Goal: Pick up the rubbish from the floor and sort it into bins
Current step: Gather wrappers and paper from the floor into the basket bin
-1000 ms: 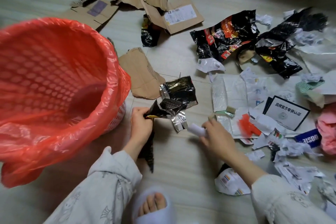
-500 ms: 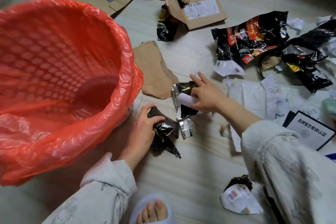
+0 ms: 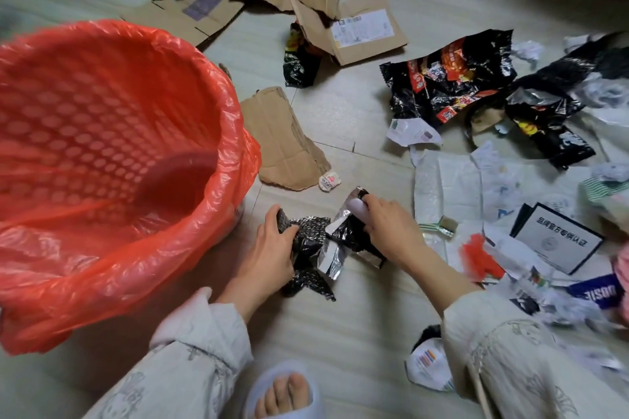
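Head view: person is crouching over littered floor (image 3: 340, 333), both hands working low beside the bin.
Left hand (image 3: 269, 248): fingers are curling tight around a crumpled black wrapper (image 3: 303, 248), gripping its upper left end; most of it is hanging out below and right of the fist.
Right hand (image 3: 391, 231): is clenching a black-and-silver foil wrapper (image 3: 340, 245) plus a small white piece (image 3: 355, 211), both bunched at the fingertips (white piece looks barely pinned).
Wrapper position: both wrappers are lying just above the floor between the two hands, touching each other, loose silver flaps trailing toward the person.
Bin (image 3: 112, 133): red-lined basket is sitting just left of the left hand, mouth tilting toward the camera, looking empty.
Risk 1: white piece is likely slipping out during the lift, since the right hand is holding two things at once.
Risk 2: trailing flaps are likely catching on the liner rim (image 3: 238, 133) and pulling it off.
Risk 3: foil and paper are possibly going into the same bin, mis-sorting (only one bin is showing).
Remaining: cardboard (image 3: 282, 143), snack bags (image 3: 456, 75), papers (image 3: 456, 184) are lying untouched.
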`<control>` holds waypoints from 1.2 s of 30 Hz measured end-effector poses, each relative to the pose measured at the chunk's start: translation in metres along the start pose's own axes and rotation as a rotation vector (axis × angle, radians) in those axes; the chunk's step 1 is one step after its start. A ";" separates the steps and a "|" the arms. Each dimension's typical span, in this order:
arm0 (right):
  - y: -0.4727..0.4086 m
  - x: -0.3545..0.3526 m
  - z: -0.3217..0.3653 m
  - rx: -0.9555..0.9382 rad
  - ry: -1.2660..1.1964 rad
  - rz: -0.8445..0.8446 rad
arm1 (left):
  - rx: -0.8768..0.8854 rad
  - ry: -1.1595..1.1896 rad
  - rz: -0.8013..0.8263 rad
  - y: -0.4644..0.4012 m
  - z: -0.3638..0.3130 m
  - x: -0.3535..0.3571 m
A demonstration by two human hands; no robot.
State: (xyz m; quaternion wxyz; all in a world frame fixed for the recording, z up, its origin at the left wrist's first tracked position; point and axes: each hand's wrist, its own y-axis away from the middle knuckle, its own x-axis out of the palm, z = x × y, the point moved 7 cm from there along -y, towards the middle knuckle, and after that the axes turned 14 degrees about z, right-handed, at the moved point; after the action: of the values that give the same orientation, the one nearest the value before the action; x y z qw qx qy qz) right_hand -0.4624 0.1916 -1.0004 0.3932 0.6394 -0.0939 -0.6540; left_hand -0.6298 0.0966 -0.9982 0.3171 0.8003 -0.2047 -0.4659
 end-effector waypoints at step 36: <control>0.061 0.080 -0.010 -0.090 0.177 0.254 | -0.147 0.168 -0.211 -0.003 -0.003 0.019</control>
State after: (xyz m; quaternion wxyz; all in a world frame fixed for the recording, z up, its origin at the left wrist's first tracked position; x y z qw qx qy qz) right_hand -0.4193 0.1034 -1.0249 0.5077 0.6591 -0.1097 -0.5439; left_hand -0.6185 0.0876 -1.0105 0.3401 0.8283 -0.0573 -0.4416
